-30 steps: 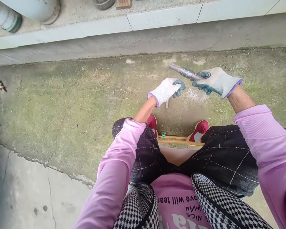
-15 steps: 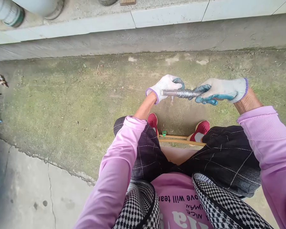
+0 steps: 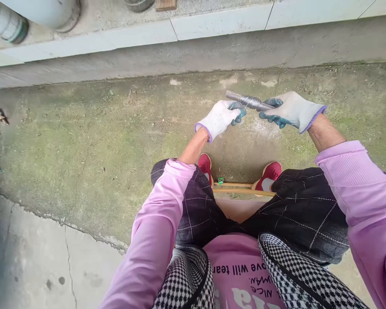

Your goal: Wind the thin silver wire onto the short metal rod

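My right hand, in a white glove with blue-grey coated fingers, grips one end of a grey metal rod. Silvery thin wire is wound in a thick bundle around the rod's middle. The rod tilts, its free end pointing up and to the left. My left hand, gloved the same way, is closed just below and left of the winding. Its fingertips pinch what looks like a strand of the wire running off the bundle.
Mossy concrete ground lies under my hands. Ahead runs a low ledge with white tiles, with white containers and a wood block on it. My red shoes are below, near a yellowish bar.
The rod's free end has swung up and away from me, from nearly level to tilted. My left hand now shows below the rod instead of behind it.
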A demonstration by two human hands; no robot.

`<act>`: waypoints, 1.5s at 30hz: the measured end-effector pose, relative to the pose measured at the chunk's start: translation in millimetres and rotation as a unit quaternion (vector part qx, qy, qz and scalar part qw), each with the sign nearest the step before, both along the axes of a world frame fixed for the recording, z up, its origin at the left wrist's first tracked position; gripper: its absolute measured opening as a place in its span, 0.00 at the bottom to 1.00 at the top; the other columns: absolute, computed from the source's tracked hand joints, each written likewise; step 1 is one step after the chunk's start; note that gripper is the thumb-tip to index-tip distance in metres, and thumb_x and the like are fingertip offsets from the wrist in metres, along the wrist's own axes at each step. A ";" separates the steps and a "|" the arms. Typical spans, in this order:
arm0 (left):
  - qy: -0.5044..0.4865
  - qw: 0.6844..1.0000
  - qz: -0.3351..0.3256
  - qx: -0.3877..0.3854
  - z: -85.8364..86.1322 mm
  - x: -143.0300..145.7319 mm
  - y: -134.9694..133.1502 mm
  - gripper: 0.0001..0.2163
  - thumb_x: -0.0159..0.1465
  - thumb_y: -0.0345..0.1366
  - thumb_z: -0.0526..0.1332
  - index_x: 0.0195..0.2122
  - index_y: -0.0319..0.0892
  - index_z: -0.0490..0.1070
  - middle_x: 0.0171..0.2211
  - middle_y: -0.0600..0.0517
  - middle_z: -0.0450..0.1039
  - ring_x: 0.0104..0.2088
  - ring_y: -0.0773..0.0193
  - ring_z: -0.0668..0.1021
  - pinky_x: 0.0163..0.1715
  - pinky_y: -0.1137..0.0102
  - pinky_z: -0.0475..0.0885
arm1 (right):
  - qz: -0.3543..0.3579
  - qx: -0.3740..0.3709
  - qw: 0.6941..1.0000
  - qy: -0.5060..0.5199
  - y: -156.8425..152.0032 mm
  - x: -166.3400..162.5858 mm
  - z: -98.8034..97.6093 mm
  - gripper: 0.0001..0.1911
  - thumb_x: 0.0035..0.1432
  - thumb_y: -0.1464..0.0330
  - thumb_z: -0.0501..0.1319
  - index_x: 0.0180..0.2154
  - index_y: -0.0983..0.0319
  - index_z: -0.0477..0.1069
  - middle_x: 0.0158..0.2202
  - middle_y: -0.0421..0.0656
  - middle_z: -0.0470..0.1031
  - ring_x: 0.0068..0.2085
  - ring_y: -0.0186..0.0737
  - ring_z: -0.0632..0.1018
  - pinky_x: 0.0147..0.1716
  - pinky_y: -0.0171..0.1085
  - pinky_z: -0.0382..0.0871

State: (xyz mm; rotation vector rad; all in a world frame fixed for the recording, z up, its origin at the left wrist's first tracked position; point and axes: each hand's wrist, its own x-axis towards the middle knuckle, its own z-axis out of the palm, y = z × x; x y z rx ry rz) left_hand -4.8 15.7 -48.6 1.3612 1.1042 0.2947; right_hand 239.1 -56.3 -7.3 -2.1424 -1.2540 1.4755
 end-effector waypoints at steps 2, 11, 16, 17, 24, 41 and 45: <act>-0.011 1.000 0.004 -0.014 1.5 0.7 1.2 0.08 0.75 0.26 0.71 0.53 0.37 0.86 0.34 0.51 0.83 0.35 0.66 0.84 0.46 0.69 0.83 | -0.089 0.050 0.992 0.068 -2.0 -5.6 13.3 0.07 0.78 0.81 0.77 0.50 0.66 0.85 0.33 0.42 0.76 0.28 0.36 0.72 0.24 0.33 0.69; -0.014 0.999 -0.025 -0.024 -7.1 -5.3 7.2 0.09 0.74 0.21 0.67 0.39 0.39 0.81 0.32 0.53 0.81 0.33 0.68 0.80 0.46 0.68 0.80 | -0.021 0.054 0.963 0.263 -15.3 22.1 25.5 0.26 0.64 0.60 0.89 0.53 0.65 0.84 0.31 0.39 0.72 0.26 0.34 0.70 0.23 0.33 0.62; -0.006 0.998 -0.055 0.021 -2.3 -10.2 10.6 0.10 0.72 0.20 0.65 0.36 0.40 0.81 0.33 0.54 0.80 0.34 0.67 0.79 0.43 0.71 0.77 | 0.243 -0.116 0.957 0.106 -15.4 18.0 -4.6 0.26 0.68 0.53 0.91 0.51 0.66 0.89 0.36 0.46 0.80 0.29 0.37 0.75 0.26 0.34 0.70; -0.001 0.998 -0.057 0.027 -3.3 -10.4 9.7 0.09 0.70 0.20 0.65 0.37 0.40 0.81 0.32 0.54 0.79 0.33 0.67 0.79 0.43 0.70 0.77 | 0.262 -0.122 0.956 0.050 -13.3 14.9 -11.6 0.23 0.72 0.54 0.89 0.50 0.66 0.89 0.36 0.46 0.80 0.29 0.37 0.75 0.26 0.34 0.69; 0.005 0.998 -0.063 0.009 -11.0 -3.7 0.3 0.05 0.71 0.24 0.70 0.40 0.41 0.82 0.30 0.54 0.77 0.32 0.66 0.81 0.41 0.70 0.80 | 0.167 -0.083 0.976 -0.109 4.0 11.1 -16.0 0.08 0.84 0.68 0.81 0.50 0.64 0.86 0.33 0.46 0.78 0.30 0.42 0.78 0.28 0.36 0.69; -0.009 0.995 -0.091 0.040 -6.8 -15.0 12.0 0.09 0.66 0.21 0.69 0.33 0.41 0.80 0.32 0.53 0.75 0.36 0.63 0.78 0.43 0.66 0.74 | 0.243 -0.120 0.955 0.119 -12.8 18.7 -12.2 0.27 0.71 0.52 0.93 0.50 0.65 0.89 0.36 0.46 0.80 0.29 0.38 0.75 0.25 0.34 0.70; 0.021 0.994 -0.097 0.045 -9.4 -11.0 1.8 0.07 0.64 0.23 0.71 0.33 0.42 0.81 0.31 0.52 0.72 0.39 0.57 0.81 0.43 0.65 0.76 | 0.266 -0.109 0.953 -0.100 -2.3 13.4 -24.9 0.15 0.80 0.59 0.85 0.50 0.64 0.89 0.33 0.46 0.78 0.30 0.42 0.75 0.28 0.37 0.66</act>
